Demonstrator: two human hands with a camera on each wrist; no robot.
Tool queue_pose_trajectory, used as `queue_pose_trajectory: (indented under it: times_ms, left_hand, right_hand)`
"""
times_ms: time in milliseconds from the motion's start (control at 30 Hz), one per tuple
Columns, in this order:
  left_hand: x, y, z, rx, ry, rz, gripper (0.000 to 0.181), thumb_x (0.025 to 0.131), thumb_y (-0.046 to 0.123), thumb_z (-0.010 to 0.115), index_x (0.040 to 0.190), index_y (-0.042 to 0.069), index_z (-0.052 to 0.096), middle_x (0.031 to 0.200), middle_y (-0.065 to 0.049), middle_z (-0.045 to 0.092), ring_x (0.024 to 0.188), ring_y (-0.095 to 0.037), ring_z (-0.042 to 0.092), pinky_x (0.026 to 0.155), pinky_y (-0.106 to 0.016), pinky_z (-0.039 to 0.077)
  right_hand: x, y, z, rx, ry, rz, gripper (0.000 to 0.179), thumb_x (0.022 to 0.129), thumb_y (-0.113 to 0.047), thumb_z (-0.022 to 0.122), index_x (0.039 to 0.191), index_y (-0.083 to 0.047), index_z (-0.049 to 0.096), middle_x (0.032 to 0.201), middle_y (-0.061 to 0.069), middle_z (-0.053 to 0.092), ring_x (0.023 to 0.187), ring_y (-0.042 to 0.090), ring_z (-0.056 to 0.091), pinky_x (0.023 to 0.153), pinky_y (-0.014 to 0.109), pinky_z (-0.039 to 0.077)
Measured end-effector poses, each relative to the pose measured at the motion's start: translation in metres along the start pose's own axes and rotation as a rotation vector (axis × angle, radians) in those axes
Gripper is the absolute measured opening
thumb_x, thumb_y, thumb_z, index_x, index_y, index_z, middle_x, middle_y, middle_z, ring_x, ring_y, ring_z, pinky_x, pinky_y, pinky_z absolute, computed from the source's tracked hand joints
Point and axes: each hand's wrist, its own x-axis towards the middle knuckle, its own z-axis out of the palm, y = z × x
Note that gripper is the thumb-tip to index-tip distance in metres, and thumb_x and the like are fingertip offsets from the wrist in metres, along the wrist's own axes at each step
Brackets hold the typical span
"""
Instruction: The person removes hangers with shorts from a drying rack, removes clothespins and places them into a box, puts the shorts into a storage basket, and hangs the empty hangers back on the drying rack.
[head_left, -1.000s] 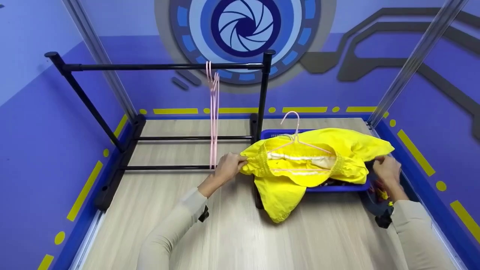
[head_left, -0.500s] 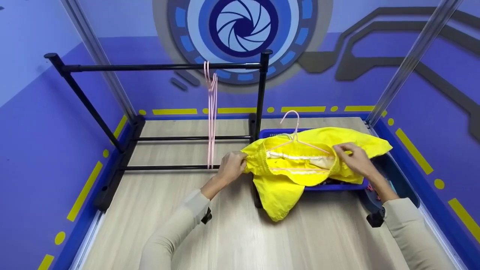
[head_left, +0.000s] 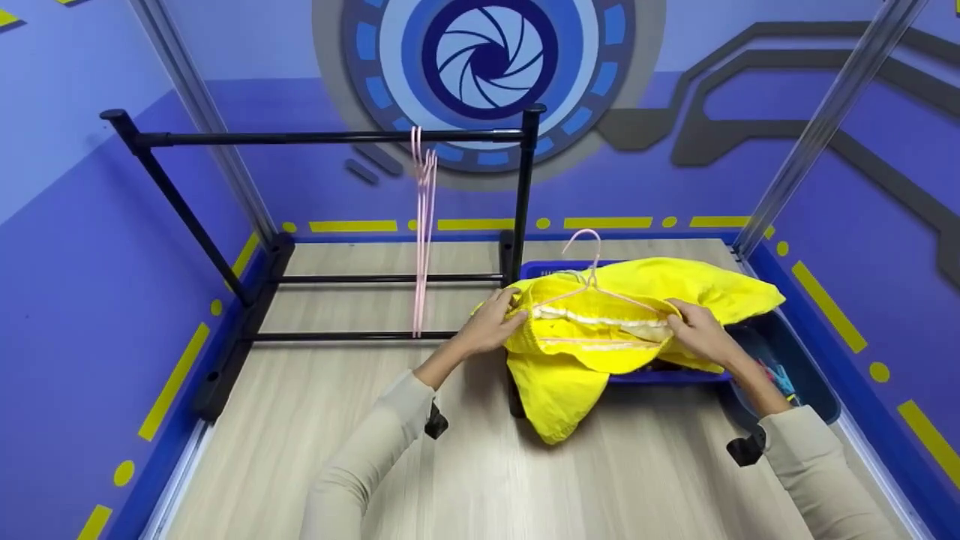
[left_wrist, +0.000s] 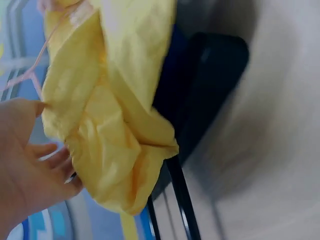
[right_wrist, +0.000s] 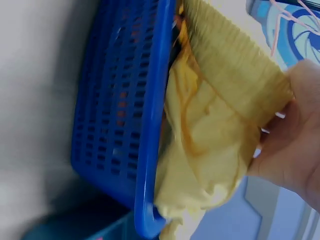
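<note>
Yellow elastic-waist pants [head_left: 562, 397] lie spread over a blue basket [head_left: 667, 377], the gathered waistband open toward me. Inside the waist sits a pink hanger [head_left: 592, 281], its hook standing up above the fabric. My left hand [head_left: 487, 326] rests at the left side of the waistband, fingers loosely bent and spread; the left wrist view shows its thumb and fingertips at the fabric's edge. On the right side, my right hand [head_left: 701, 330] pinches the waistband between thumb and fingers, also seen gripping the gathered band [right_wrist: 240, 65] in the right wrist view.
A black garment rack [head_left: 337, 138] stands at the left, with several pink hangers [head_left: 424, 247] on its top bar. Right of the basket is a dark bin [head_left: 817, 382] holding small colourful items. Blue walls enclose the wooden tabletop [head_left: 480, 480].
My right hand left the pants' far right part and moved left to the waistband, now gripping it. My left hand loosened from the left edge and shifted right to the waistband.
</note>
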Motion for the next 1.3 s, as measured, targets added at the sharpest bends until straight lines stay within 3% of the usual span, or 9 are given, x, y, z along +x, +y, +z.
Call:
queue_pose_trajectory:
  times_ms: [133,400,600,833,967,1067,1133,1200,1300]
  left_hand:
    - [-0.001,-0.010,-0.006,-0.097,-0.059,-0.012,0.042,0.103,0.021,0.050,0.136,-0.005,0.052,0.118,-0.022,0.062,0.108,-0.031,0.061,0.095,-0.042,0.051]
    - [-0.005,-0.009,0.002,-0.030,-0.061,0.025,0.029,0.110,0.019,0.043,0.118,-0.006,0.056,0.101,-0.019,0.060,0.095,-0.027,0.055,0.086,-0.039,0.046]
    - [-0.005,-0.010,0.011,0.119,0.059,0.013,0.032,0.111,0.023,0.037,0.092,0.002,0.053,0.080,-0.005,0.045,0.081,-0.026,0.051,0.076,-0.041,0.043]
    - [-0.006,-0.018,0.005,-0.200,0.226,-0.183,0.034,0.103,0.041,0.055,0.083,0.013,0.056,0.075,0.004,0.041,0.076,-0.015,0.044,0.071,-0.027,0.035]
    - [-0.008,-0.019,0.002,-0.320,0.214,-0.212,0.034,0.099,0.048,0.063,0.092,0.015,0.065,0.083,0.006,0.050,0.082,-0.010,0.047,0.075,-0.025,0.039]
    - [-0.007,-0.017,0.000,-0.283,0.208,-0.170,0.035,0.098,0.048,0.063,0.090,0.014,0.063,0.084,0.005,0.050,0.083,-0.011,0.046,0.079,-0.027,0.037]
    - [-0.005,-0.016,-0.001,-0.234,0.212,-0.135,0.035,0.099,0.046,0.063,0.086,0.014,0.057,0.079,0.004,0.045,0.080,-0.013,0.043,0.080,-0.029,0.033]
    - [-0.005,-0.016,-0.003,-0.193,0.218,-0.111,0.035,0.099,0.043,0.062,0.084,0.014,0.053,0.076,0.004,0.040,0.078,-0.014,0.040,0.080,-0.030,0.029]
    - [-0.005,-0.017,-0.004,-0.145,0.211,-0.084,0.031,0.100,0.039,0.062,0.087,0.012,0.055,0.076,0.003,0.040,0.079,-0.015,0.040,0.082,-0.033,0.028]
  right_hand:
    - [0.005,-0.009,0.001,0.038,0.115,0.008,0.032,0.101,-0.003,0.042,0.124,0.005,0.064,0.104,0.021,0.066,0.075,0.013,0.051,0.068,0.019,0.039]
    - [0.019,-0.023,0.006,0.084,0.322,-0.007,0.032,0.100,-0.002,0.043,0.121,0.002,0.067,0.106,0.023,0.069,0.071,0.007,0.047,0.065,0.017,0.037]
    - [0.026,-0.028,0.011,0.118,0.426,0.057,0.033,0.100,-0.001,0.042,0.121,0.004,0.067,0.115,0.026,0.069,0.090,0.025,0.056,0.082,0.025,0.037]
    - [0.031,-0.021,0.006,0.004,0.628,0.125,0.027,0.094,-0.005,0.051,0.111,0.002,0.072,0.117,0.026,0.070,0.114,0.046,0.055,0.096,0.062,0.030]
    - [0.024,-0.015,-0.004,0.006,0.591,0.263,0.037,0.101,-0.017,0.048,0.128,0.001,0.066,0.130,0.026,0.065,0.119,0.046,0.056,0.102,0.058,0.038]
    - [0.019,-0.012,-0.010,0.047,0.523,0.372,0.047,0.105,-0.023,0.038,0.140,0.003,0.057,0.135,0.028,0.062,0.114,0.041,0.059,0.095,0.047,0.046]
    - [0.018,-0.010,-0.011,0.072,0.520,0.404,0.047,0.106,-0.024,0.036,0.133,0.005,0.061,0.117,0.028,0.067,0.095,0.035,0.062,0.080,0.037,0.048]
    - [0.017,-0.007,-0.012,0.100,0.559,0.411,0.040,0.104,-0.022,0.039,0.110,0.006,0.068,0.086,0.018,0.066,0.073,0.023,0.057,0.063,0.027,0.042]
    - [0.019,-0.004,-0.013,0.204,0.623,0.439,0.035,0.100,-0.020,0.047,0.071,-0.003,0.058,0.054,-0.002,0.046,0.047,0.011,0.042,0.045,0.021,0.032]
